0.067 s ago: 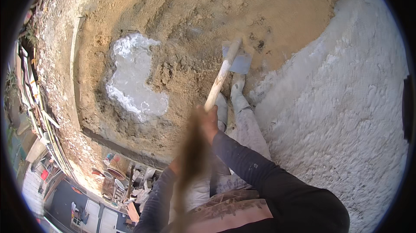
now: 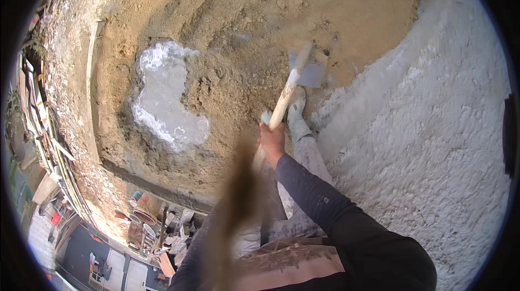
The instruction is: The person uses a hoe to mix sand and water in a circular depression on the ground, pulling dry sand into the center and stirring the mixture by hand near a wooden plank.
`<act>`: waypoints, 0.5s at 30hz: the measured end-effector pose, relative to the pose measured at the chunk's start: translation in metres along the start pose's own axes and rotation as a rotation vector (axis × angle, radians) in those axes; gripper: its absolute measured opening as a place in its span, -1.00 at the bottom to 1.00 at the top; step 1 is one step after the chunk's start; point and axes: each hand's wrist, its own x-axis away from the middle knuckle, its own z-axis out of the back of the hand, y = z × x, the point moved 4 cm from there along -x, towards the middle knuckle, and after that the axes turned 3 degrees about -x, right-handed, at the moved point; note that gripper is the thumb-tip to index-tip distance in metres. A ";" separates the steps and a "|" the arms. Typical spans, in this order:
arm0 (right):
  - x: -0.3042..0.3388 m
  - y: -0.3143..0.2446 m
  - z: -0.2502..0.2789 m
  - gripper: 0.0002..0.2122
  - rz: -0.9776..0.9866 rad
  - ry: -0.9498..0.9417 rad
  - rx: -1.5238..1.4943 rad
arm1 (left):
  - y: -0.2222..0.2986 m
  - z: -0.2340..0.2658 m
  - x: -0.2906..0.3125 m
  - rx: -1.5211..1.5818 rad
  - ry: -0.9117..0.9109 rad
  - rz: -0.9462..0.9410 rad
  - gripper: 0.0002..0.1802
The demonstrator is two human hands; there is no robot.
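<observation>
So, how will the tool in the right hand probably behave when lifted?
It is probably stiff: the handle looks like thick, straight wood. It may feel heavy toward the far end, where the wide blade sits.

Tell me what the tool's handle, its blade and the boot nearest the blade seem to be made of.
Handle: apparently bare wood, given its pale tan colour and uneven brownish marks.

Blade: probably metal with a smooth finish, judging by its flat, thin shape and bluish-grey look.

Boot: perhaps rubber, pale and fairly smooth; too small in view to be sure.
</observation>
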 end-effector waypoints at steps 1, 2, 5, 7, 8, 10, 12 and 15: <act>-0.041 -0.019 0.026 -0.62 0.060 0.086 0.110 | 0.008 -0.024 -0.052 -0.032 -0.040 0.017 -0.67; -0.097 -0.041 0.081 -0.71 0.099 0.215 0.247 | 0.018 -0.065 -0.122 -0.077 -0.142 0.029 -0.67; -0.208 -0.102 0.144 -0.81 0.140 0.238 0.353 | 0.099 -0.139 -0.211 0.123 -0.246 -0.131 -0.65; -0.260 -0.133 0.153 -0.81 0.083 0.180 0.305 | 0.139 -0.152 -0.240 0.113 -0.217 -0.090 -0.62; -0.276 -0.135 0.156 -0.81 0.073 0.176 0.304 | 0.152 -0.149 -0.248 0.100 -0.213 -0.101 -0.63; -0.279 -0.106 0.128 -0.82 0.037 0.105 0.268 | 0.152 -0.110 -0.244 0.105 -0.141 -0.035 -0.62; -0.268 -0.077 0.081 -0.84 0.049 0.105 0.207 | 0.143 -0.055 -0.221 -0.078 -0.055 -0.026 -0.62; -0.209 -0.012 -0.010 -0.89 -0.006 0.058 0.151 | 0.103 0.020 -0.153 -0.117 0.075 0.013 -0.71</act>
